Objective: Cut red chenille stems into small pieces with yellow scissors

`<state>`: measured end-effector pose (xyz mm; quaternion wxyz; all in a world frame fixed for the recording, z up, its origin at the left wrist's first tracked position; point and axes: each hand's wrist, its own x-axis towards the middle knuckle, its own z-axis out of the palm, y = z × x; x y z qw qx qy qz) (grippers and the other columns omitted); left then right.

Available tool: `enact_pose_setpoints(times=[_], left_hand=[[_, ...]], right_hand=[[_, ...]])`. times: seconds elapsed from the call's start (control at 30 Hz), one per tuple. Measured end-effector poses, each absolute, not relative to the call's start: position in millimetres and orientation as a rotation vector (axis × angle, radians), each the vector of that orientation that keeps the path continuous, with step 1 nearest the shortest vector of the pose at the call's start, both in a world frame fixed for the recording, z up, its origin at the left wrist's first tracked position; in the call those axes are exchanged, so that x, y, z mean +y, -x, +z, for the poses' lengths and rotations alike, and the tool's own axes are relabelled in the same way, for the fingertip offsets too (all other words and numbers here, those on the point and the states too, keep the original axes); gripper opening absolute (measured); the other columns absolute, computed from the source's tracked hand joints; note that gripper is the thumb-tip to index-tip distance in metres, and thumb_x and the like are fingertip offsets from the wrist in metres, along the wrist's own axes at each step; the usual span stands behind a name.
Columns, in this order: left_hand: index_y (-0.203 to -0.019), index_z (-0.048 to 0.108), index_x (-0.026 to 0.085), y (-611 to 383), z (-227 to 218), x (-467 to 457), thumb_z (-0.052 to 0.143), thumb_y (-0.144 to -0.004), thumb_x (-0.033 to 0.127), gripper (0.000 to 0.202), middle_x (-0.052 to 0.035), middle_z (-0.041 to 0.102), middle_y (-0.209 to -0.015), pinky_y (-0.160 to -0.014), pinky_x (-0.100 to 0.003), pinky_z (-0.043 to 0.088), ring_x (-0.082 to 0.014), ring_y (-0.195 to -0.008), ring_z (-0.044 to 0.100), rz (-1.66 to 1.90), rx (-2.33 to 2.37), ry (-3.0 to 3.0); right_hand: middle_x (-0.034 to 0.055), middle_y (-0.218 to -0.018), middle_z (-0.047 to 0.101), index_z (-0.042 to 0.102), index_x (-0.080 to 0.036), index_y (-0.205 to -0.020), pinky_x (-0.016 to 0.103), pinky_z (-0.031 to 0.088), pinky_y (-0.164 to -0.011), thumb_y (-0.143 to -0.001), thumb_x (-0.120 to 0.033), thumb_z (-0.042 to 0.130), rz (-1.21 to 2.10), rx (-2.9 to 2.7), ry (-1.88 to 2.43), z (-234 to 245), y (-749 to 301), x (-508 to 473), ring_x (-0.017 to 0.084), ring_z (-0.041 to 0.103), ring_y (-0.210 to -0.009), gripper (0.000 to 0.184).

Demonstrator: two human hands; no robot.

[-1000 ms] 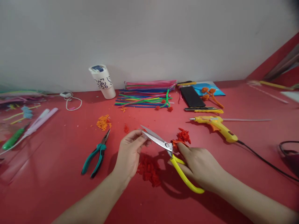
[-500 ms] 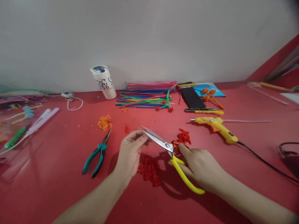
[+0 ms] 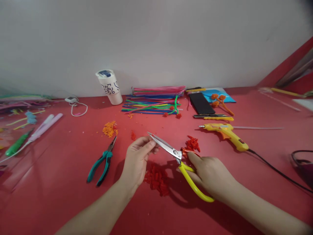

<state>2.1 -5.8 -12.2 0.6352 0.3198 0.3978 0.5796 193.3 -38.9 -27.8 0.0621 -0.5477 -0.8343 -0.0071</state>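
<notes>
My right hand (image 3: pixel 211 173) grips a pair of scissors (image 3: pixel 167 148) with silver blades and a yellow handle; something orange-red shows by the thumb. The blades look nearly closed, pointing left. At their tips, my left hand (image 3: pixel 138 158) has thumb and forefinger pinched on a small red piece, mostly hidden by the fingers and blades. Below the hands lies a pile of red cut pieces (image 3: pixel 156 181). A second red pile (image 3: pixel 192 143) sits just beyond my right hand, and a few red crumbs (image 3: pixel 133 135) lie beyond my left.
Left of my left hand are teal-handled pliers (image 3: pixel 106 158) and orange trimmings (image 3: pixel 110 129). A white tumbler (image 3: pixel 110 88) and bundled pipe cleaners (image 3: pixel 151 101) stand along the wall. To the right lie a phone (image 3: pixel 201 103), a utility knife (image 3: pixel 215 117) and a yellow glue gun (image 3: pixel 226 132) with its cord.
The scissor blades have drawn slightly closer together at the left fingertips. Both hands stay in nearly the same place, and the view has shifted very slightly.
</notes>
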Motion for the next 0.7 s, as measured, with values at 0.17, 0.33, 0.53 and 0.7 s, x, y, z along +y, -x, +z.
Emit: enact_pose_setpoints(times=[0.17, 0.33, 0.53, 0.7], left_hand=[[-0.067, 0.062, 0.016, -3, -12, -7, 0.064, -0.066, 0.016, 0.002, 0.0008, 0.063, -0.063, -0.059, -0.019, 0.042, -0.0072, -0.057, 0.055, 1.247, 0.878, -0.719], [-0.070, 0.061, 0.013, -8, -11, -14, 0.062, -0.068, 0.018, 0.005, -0.0007, 0.062, -0.062, -0.055, -0.018, 0.041, -0.0063, -0.054, 0.054, 0.974, 0.795, -0.759], [-0.068, 0.061, 0.012, -12, -9, -24, 0.062, -0.068, 0.018, 0.006, -0.0019, 0.060, -0.059, -0.051, -0.018, 0.039, -0.0067, -0.050, 0.053, 0.689, 0.745, -0.788], [-0.068, 0.062, 0.013, -13, -10, -24, 0.063, -0.066, 0.020, 0.007, -0.0014, 0.060, -0.058, -0.051, -0.019, 0.039, -0.0072, -0.049, 0.052, 0.679, 0.797, -0.850]], right_hand=[[-0.0004, -0.050, 0.050, 0.041, -0.021, -0.065, 0.024, 0.020, -0.043, -0.078, -0.051, 0.036, 0.449, -2.312, 1.770, -15, -187, -33, 0.012, 0.042, -0.042, 0.033], [-0.0038, -0.056, 0.046, 0.046, -0.019, -0.071, 0.021, 0.028, -0.042, -0.072, -0.048, 0.047, 1.158, -1.747, 1.506, 2, -173, -28, 0.008, 0.039, -0.046, 0.029], [-0.0103, -0.044, 0.042, 0.046, -0.019, -0.085, 0.019, 0.030, -0.035, -0.072, -0.040, 0.052, 1.539, -1.396, 1.263, -8, -171, -31, 0.004, 0.031, -0.031, 0.026], [-0.0111, -0.040, 0.039, 0.045, -0.019, -0.075, 0.018, 0.030, -0.034, -0.074, -0.035, 0.050, 1.534, -1.406, 1.270, -7, -173, -33, 0.004, 0.031, -0.029, 0.017]])
